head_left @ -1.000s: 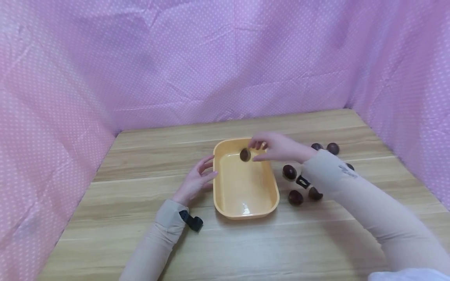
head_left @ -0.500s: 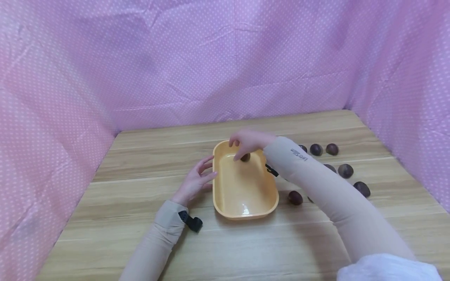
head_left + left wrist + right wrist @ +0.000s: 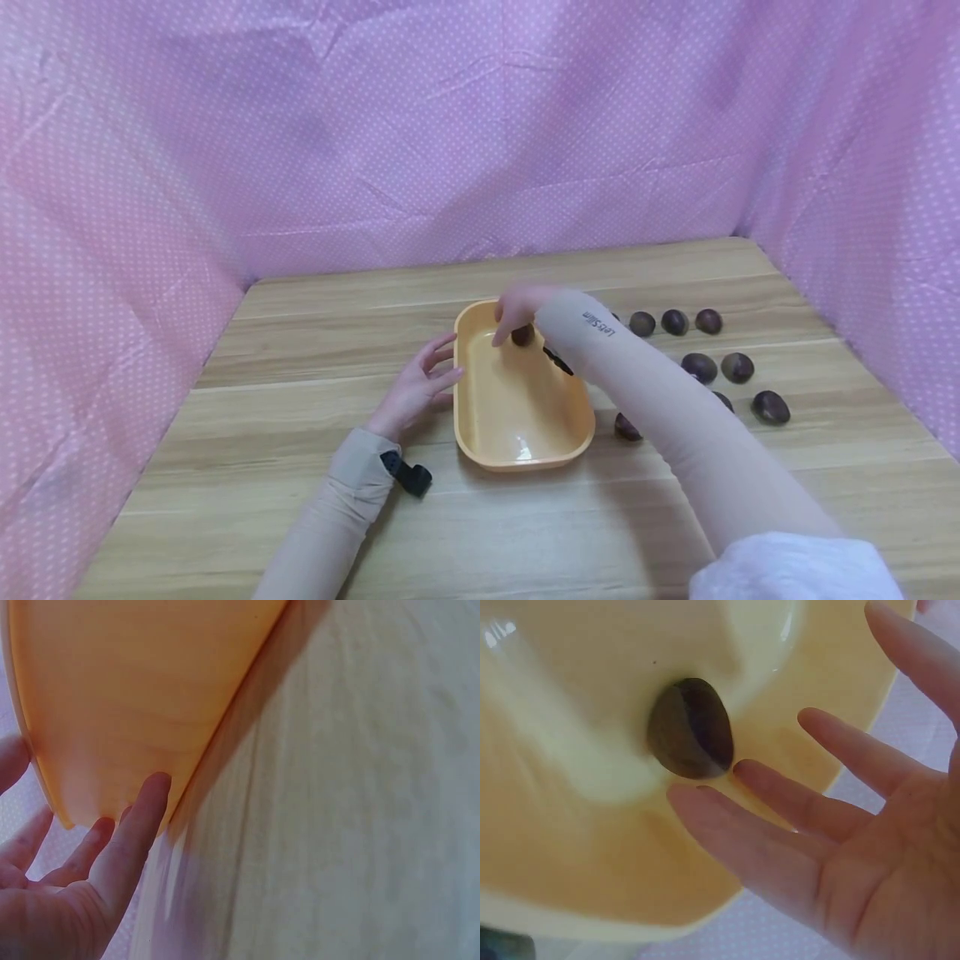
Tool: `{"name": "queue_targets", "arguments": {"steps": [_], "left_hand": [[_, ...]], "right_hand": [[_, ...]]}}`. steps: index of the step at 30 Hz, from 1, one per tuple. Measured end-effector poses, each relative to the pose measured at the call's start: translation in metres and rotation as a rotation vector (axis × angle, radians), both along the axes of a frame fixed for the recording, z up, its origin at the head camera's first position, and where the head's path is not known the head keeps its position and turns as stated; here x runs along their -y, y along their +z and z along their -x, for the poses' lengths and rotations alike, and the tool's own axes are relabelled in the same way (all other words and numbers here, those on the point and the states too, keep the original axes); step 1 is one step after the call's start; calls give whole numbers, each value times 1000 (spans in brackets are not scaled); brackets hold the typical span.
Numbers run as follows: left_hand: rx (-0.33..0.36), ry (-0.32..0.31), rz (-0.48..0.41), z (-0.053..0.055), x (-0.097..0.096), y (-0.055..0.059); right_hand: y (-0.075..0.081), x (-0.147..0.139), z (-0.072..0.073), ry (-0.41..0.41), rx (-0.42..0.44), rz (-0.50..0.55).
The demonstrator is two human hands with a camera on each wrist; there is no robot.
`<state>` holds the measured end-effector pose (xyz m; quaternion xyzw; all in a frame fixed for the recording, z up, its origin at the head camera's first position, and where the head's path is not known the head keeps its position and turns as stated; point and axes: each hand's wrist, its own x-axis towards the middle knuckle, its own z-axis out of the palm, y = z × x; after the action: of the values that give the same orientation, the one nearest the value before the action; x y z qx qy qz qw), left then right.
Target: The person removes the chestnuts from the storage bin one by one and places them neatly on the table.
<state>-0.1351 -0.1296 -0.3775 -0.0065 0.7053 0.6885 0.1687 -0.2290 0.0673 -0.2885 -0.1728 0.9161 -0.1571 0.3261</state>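
Note:
A peach-coloured plastic tray (image 3: 525, 417) stands on the wooden table with a brown chestnut (image 3: 691, 729) inside, near its far end. My right hand (image 3: 517, 310) hovers over that far end, fingers spread and slightly bent. In the right wrist view its fingertips come right to the edge of the chestnut without closing round it. On the tray's left side, my left hand (image 3: 420, 383) rests with loosely extended fingers against the outer wall. The left wrist view shows these fingers (image 3: 127, 855) spread along the wall and rim.
Several more chestnuts (image 3: 738, 367) lie on the table (image 3: 285, 417) to the right of the tray, some partly hidden by my right sleeve (image 3: 697, 450). A pink dotted curtain (image 3: 480, 150) hangs behind the table and along both sides.
My right hand has moved left over the tray's far end, reaching the chestnut from above. The forearm swung left too, uncovering chestnuts on the right. The left hand stays put.

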Motion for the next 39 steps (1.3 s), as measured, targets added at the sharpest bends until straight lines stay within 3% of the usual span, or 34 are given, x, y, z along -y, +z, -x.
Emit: {"name": "queue_targets", "arguments": {"steps": [5,8,15,23,30,39], "left_hand": [[-2,-3,15,-1,0,-1],[-7,-7,3,-1,0,0],[-15,-8,-9,-2,0,0],[-6,7,-26,-3,-1,-1],[-7,7,-13,-3,-2,0],[-6,9,-16,-3,-2,-1]], "right_hand": [[-6,-2,3,-49,44,32],[-6,-2,3,-13,11,14],[-8,-1,1,-33,-3,-34],[-22,-1,0,74,-65,-68],[-26,-1,-5,118,-88,-103],[-33,0,-10,144,-115,-15]]}}
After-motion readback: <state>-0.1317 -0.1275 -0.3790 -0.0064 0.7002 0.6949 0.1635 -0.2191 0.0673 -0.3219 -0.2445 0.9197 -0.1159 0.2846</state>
